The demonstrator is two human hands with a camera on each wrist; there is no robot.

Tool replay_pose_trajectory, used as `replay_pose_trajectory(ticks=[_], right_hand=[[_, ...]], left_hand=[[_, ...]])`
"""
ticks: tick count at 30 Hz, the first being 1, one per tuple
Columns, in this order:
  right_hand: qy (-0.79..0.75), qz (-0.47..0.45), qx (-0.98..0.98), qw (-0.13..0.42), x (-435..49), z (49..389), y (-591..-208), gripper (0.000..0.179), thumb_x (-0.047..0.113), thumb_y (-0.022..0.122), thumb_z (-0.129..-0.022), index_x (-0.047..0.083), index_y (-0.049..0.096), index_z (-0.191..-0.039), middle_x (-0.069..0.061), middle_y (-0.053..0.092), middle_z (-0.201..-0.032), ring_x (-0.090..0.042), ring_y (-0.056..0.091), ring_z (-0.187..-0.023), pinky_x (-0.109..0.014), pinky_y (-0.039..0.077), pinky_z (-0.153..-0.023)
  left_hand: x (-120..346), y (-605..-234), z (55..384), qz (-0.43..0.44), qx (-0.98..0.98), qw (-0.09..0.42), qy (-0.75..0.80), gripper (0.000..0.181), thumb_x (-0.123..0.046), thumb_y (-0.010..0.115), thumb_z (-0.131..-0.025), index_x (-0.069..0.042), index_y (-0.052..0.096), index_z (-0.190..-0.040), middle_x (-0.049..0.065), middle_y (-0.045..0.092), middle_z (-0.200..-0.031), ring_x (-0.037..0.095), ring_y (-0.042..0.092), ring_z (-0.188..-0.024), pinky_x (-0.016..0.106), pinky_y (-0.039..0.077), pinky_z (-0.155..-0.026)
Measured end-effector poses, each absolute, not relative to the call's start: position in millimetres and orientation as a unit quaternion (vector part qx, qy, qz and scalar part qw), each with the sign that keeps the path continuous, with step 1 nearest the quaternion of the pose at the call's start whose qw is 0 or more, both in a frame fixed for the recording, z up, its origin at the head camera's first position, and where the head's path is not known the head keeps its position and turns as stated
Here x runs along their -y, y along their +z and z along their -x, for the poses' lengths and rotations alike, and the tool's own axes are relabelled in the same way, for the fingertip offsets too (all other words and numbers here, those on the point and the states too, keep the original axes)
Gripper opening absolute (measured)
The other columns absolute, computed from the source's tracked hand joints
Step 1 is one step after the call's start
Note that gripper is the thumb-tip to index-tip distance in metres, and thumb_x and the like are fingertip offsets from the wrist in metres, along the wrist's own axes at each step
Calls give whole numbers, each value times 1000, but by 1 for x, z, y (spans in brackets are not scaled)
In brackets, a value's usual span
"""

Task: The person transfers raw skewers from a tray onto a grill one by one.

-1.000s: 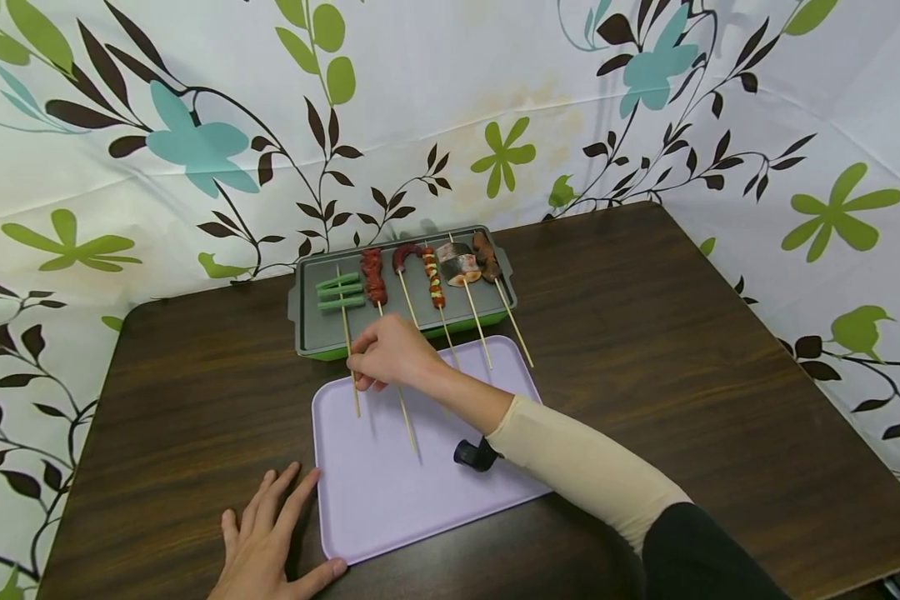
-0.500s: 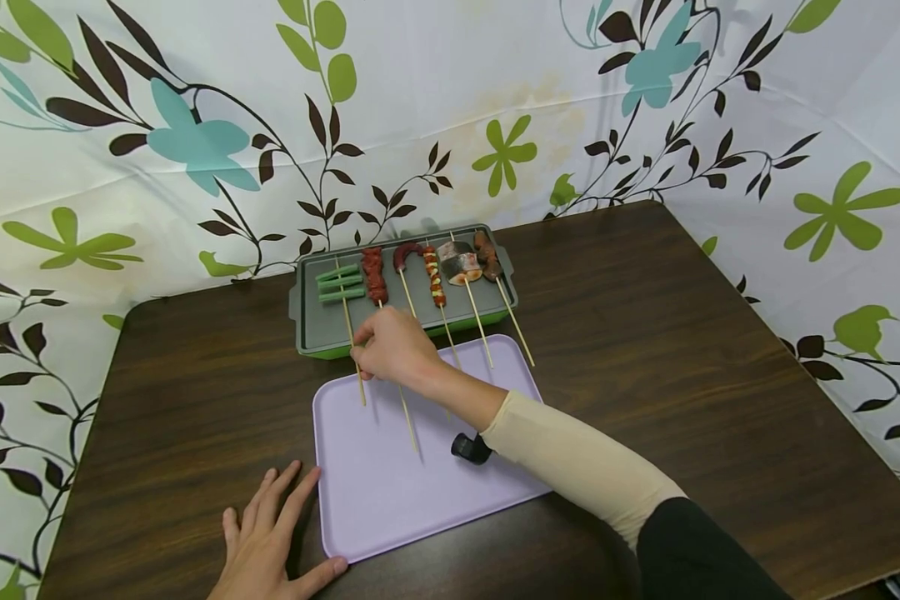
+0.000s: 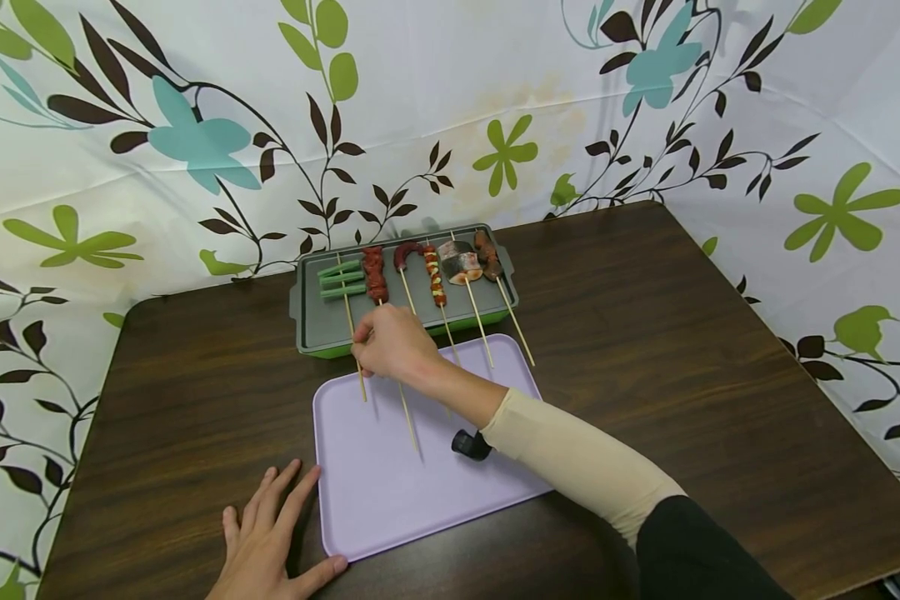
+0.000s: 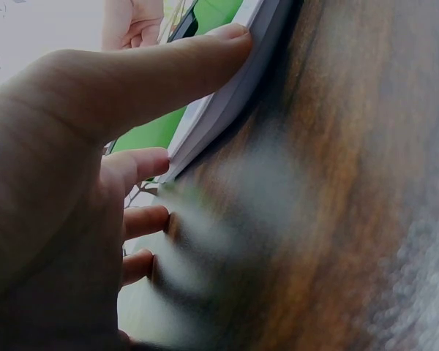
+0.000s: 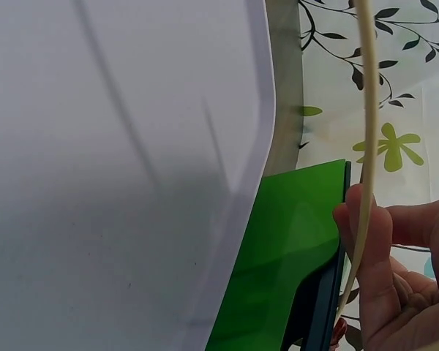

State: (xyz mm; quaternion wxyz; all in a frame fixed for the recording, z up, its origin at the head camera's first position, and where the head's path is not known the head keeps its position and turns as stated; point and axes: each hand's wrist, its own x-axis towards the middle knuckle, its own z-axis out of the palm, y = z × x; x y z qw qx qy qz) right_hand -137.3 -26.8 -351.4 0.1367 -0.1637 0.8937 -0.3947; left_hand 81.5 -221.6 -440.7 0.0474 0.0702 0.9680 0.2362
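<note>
My right hand [image 3: 393, 343] pinches the wooden stick of a green vegetable skewer [image 3: 342, 292] between thumb and fingers. The skewer's green pieces lie over the left end of a grey-topped green grill [image 3: 313, 325], and its stick reaches past the front edge. In the right wrist view the fingers [image 5: 377, 252] are curled at a stick. On the table beside the lavender tray [image 3: 390, 508], my left hand [image 3: 266, 533] lies with spread fingers. Its thumb and index finger touch the tray's left edge; in the left wrist view the thumb [image 4: 168, 80] reaches along the rim.
Right of the green pieces lie a red meat skewer [image 3: 374, 275], a curled dark red one [image 3: 407, 254], a red-and-yellow one [image 3: 434, 277], a fish skewer [image 3: 460, 262] and a brown meat skewer [image 3: 488, 256]. Their sticks jut forward. Patterned cloth [image 3: 420, 75] hangs behind the table.
My right hand has shifted slightly up and right, and the green vegetable skewer's lower end has moved the same way. My left hand stays in place.
</note>
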Motion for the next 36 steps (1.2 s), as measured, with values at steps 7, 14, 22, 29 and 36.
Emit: replay_pose_trajectory(ticks=[7,14,22,29,36], right_hand=[[-389,167,-894,150,26,135,-349,4,18,69,-90,18,72,-87,10,62,-48,-8,62,-44,-22,44,-44],[-381,183,-892,157,19,128,-346,7,21,72,-90,19,71,-83,9,63,-50,-8,62,-46,-22,43,-47],[-396,236,-874,156,8,113,-338,8,21,70,-91,17,74,-85,12,64,-54,-2,60,-49,-22,45,-53],[-428,214,-862,168,-18,95,-328,10,25,71,-91,16,73,-93,9,66,-60,-4,64,-52,-26,46,-54],[-465,206,-848,151,-58,80,-323,8,22,71,-90,15,74,-93,7,67,-64,-8,65,-53,-30,48,-51]], left_hand=[[222,-442,-82,-74,-968,40,238,105,-66,77,-70,-32,26,-155,16,25,-154,51,17,-138,86,-1,-89],[222,-443,-82,-78,-968,32,238,105,-64,78,-69,-31,27,-155,16,25,-153,51,16,-139,86,-2,-89],[224,-442,-81,-77,-970,29,230,105,-66,78,-68,-31,29,-154,17,27,-152,51,20,-136,87,5,-86],[223,-442,-81,-77,-972,29,220,106,-68,77,-67,-32,28,-154,16,28,-151,50,21,-136,86,9,-85],[224,-440,-80,-72,-972,40,221,106,-69,76,-68,-33,27,-154,17,26,-152,51,19,-136,87,5,-86]])
